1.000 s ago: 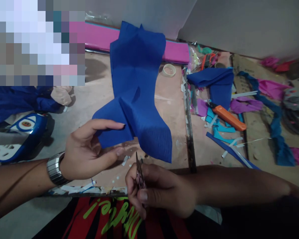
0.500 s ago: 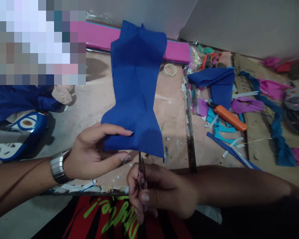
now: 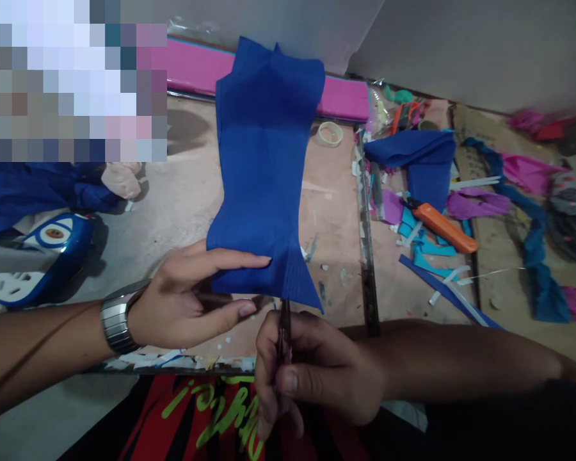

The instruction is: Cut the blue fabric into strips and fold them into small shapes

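A long sheet of blue crepe paper (image 3: 264, 160), narrow at the waist and flared at the near end, stretches away from me. My left hand (image 3: 192, 288) holds its near left part, the index finger lying on top and the thumb apart below the edge. The other fingers are partly hidden under the paper. In my right hand (image 3: 312, 371) is a pair of scissors (image 3: 284, 330), blades pointing away from me. Their tips meet the near edge of the paper, where fine slits run through the right-hand corner.
Behind the paper lies a long pink pack (image 3: 343, 101), with a tape roll (image 3: 329, 134) nearby. To the right are an orange-handled cutter (image 3: 444, 227), folded blue paper (image 3: 432, 163) and coloured scraps. A blue-and-white device (image 3: 43, 256) stands at left.
Both hands and the scissors have shifted slightly right. The near end of the paper has swung right and its flared corner looks narrower.
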Motion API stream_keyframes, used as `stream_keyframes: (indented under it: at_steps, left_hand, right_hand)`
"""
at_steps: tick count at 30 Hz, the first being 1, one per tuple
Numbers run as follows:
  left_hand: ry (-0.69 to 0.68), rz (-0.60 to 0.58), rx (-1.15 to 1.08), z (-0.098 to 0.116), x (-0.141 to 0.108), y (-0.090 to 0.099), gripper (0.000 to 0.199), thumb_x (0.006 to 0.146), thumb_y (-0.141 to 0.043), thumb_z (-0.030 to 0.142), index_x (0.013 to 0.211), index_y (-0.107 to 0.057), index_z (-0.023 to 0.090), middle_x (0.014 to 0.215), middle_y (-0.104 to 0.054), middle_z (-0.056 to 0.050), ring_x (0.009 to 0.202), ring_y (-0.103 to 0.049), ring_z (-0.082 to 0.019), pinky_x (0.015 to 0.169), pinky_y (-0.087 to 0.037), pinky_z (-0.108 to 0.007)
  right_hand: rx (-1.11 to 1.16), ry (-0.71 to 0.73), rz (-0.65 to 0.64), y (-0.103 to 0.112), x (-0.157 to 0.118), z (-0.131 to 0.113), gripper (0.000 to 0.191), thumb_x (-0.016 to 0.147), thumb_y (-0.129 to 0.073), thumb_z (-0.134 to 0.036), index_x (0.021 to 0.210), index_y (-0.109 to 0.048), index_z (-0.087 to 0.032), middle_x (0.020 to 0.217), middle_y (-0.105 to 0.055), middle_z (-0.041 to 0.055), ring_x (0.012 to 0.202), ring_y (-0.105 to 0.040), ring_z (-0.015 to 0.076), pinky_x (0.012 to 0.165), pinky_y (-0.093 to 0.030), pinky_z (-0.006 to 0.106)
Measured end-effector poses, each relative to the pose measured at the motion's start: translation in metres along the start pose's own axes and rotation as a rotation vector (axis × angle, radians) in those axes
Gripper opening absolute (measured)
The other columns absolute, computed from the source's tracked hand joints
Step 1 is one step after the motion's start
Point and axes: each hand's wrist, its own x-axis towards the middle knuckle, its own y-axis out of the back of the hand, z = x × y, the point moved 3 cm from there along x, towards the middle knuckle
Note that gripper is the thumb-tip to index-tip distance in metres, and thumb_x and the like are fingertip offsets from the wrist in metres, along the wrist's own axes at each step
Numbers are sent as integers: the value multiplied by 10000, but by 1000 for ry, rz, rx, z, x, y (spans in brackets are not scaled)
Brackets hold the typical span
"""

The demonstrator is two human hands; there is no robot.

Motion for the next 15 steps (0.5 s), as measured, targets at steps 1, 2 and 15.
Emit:
stream_keyframes:
  at_steps: [1,2,15]
  left_hand:
    - [0,-2,5,0,0,0,470,813,-826,268,1270,-717,284,913,-783,-37,647,-673,-157,545,-560,-284]
    - [4,-3,11,1,0,0,466,814,-822,274,1269,-720,291,897,-779,-41,640,-668,-162,546,-566,-294]
    - [55,57,-60,-11,-8,-6,437,827,-841,264,1244,-715,230,1080,-767,-63,870,-713,-172,770,-601,-297]
  right_hand:
    - [12,-1,1,0,-1,0,394,970,-668,-545,995,-498,-190,837,-664,16,603,-638,79,464,-479,139]
    - [27,0,-2,0,-1,0,403,968,-667,-555,997,-494,-192,836,-665,16,597,-638,80,460,-471,138]
    - [73,93,114,-5,4,-3,414,1033,-516,-617,1128,-470,-216,823,-727,21,575,-701,110,441,-457,137]
